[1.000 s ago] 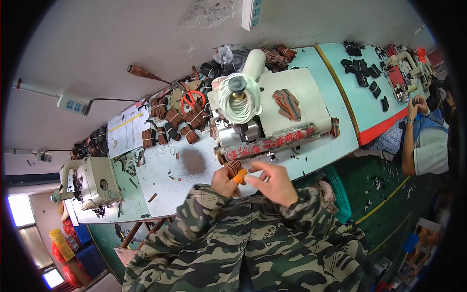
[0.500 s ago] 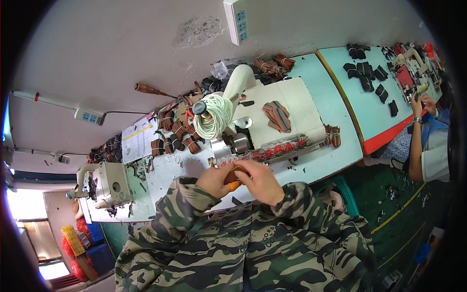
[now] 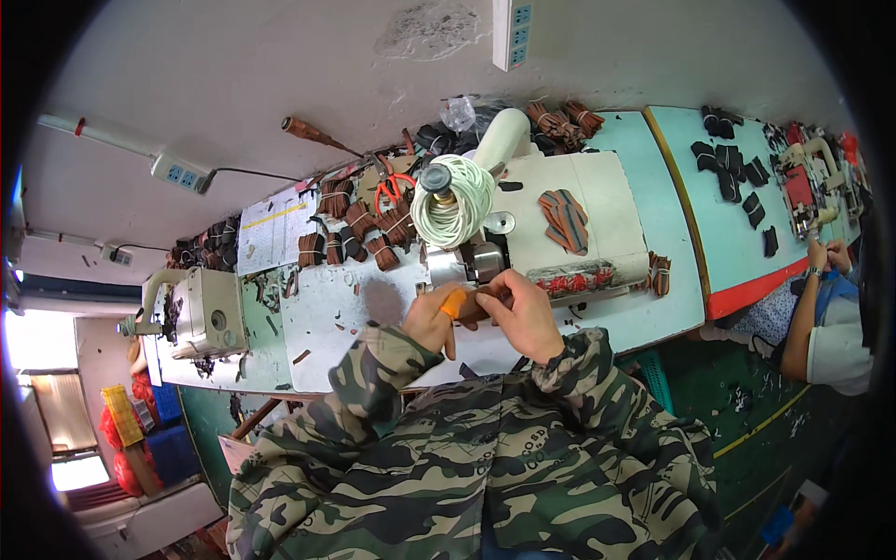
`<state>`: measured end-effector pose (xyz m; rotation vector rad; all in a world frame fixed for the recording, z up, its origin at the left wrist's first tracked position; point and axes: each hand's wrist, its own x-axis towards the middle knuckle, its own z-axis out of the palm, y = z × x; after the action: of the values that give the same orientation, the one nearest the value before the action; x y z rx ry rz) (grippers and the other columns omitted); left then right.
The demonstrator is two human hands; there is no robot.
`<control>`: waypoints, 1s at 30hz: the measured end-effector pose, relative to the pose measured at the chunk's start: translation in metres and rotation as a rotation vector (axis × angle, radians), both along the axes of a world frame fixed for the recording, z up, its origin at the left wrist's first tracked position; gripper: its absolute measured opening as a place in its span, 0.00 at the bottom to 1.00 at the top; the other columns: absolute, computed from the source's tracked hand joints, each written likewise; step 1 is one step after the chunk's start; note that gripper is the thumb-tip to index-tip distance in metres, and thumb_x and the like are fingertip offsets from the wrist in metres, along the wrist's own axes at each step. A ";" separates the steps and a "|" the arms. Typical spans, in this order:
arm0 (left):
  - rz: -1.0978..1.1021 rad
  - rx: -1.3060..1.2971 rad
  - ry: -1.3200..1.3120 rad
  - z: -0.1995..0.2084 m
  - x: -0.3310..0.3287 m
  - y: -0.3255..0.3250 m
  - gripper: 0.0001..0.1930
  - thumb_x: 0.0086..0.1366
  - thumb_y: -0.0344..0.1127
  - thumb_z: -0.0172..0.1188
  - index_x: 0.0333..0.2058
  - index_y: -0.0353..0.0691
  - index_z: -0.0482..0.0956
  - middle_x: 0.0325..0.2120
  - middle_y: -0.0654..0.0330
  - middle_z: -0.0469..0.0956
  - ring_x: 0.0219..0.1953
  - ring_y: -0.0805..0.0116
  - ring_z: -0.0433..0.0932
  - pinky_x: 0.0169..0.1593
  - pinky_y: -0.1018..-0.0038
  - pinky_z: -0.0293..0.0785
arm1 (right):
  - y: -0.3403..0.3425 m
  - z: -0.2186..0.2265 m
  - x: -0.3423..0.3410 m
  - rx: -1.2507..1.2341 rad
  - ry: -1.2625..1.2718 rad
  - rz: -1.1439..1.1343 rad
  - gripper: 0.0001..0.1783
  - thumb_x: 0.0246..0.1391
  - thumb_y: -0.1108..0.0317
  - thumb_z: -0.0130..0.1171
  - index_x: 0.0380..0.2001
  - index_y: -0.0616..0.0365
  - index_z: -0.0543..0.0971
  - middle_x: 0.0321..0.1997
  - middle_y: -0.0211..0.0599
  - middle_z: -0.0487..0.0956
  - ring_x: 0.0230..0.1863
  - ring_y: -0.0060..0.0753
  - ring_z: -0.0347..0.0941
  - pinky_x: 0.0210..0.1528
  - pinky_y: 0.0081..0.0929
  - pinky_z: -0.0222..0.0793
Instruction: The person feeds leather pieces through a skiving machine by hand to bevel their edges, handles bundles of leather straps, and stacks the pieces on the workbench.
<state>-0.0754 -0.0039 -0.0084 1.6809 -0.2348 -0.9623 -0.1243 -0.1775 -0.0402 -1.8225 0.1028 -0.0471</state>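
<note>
Both my hands meet in front of the machine's metal cylinder, close together over the table's near edge. My left hand point(image 3: 427, 322) is closed, with a bright orange piece point(image 3: 454, 302) at its fingers; whether that is a finger cover or a handle I cannot make out. My right hand point(image 3: 525, 317) pinches a brown strip point(image 3: 478, 306), which spans to the left fingers and is partly hidden by them. Just beyond stands a cream machine point(image 3: 597, 177) with a coil of white cord point(image 3: 457, 219) hung on its post. Several brown-and-grey strips point(image 3: 565, 222) lie on its top.
Brown banded bundles point(image 3: 360, 220) lie left of the machine, near orange-handled scissors point(image 3: 392, 187). A screwdriver point(image 3: 317, 134) hangs at the wall. Another machine point(image 3: 207, 313) stands left. At far right a person point(image 3: 821, 308) works beside black bundles point(image 3: 728, 168).
My hands have shifted slightly up and apart, exposing more brown strip. The orange piece now points upward at the left fingers. The whole view has moved a little.
</note>
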 end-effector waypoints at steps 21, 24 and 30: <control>-0.176 0.403 0.168 0.005 0.093 0.016 0.16 0.66 0.37 0.41 0.40 0.30 0.73 0.23 0.51 0.79 0.10 0.70 0.73 0.09 0.80 0.67 | -0.034 0.017 0.047 -0.473 -0.004 0.183 0.08 0.46 0.74 0.59 0.30 0.68 0.77 0.22 0.41 0.78 0.24 0.32 0.75 0.29 0.27 0.70; -0.111 0.364 0.194 0.007 0.083 -0.002 0.16 0.66 0.37 0.41 0.40 0.30 0.73 0.23 0.51 0.79 0.10 0.70 0.73 0.10 0.80 0.67 | -0.047 0.023 0.043 -0.069 0.117 0.297 0.08 0.44 0.72 0.59 0.29 0.66 0.77 0.26 0.45 0.78 0.27 0.51 0.74 0.32 0.34 0.70; -0.233 0.336 0.265 0.008 0.098 0.012 0.16 0.66 0.37 0.41 0.40 0.30 0.73 0.22 0.52 0.79 0.10 0.70 0.73 0.10 0.80 0.68 | -0.033 0.022 0.041 -0.332 -0.059 0.167 0.08 0.45 0.72 0.59 0.31 0.63 0.78 0.29 0.46 0.76 0.30 0.48 0.74 0.35 0.30 0.70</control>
<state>0.0227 0.0076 -0.0001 1.8301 -0.0948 -1.4503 -0.0830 -0.2101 -0.0181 -2.1526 -0.1054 0.0002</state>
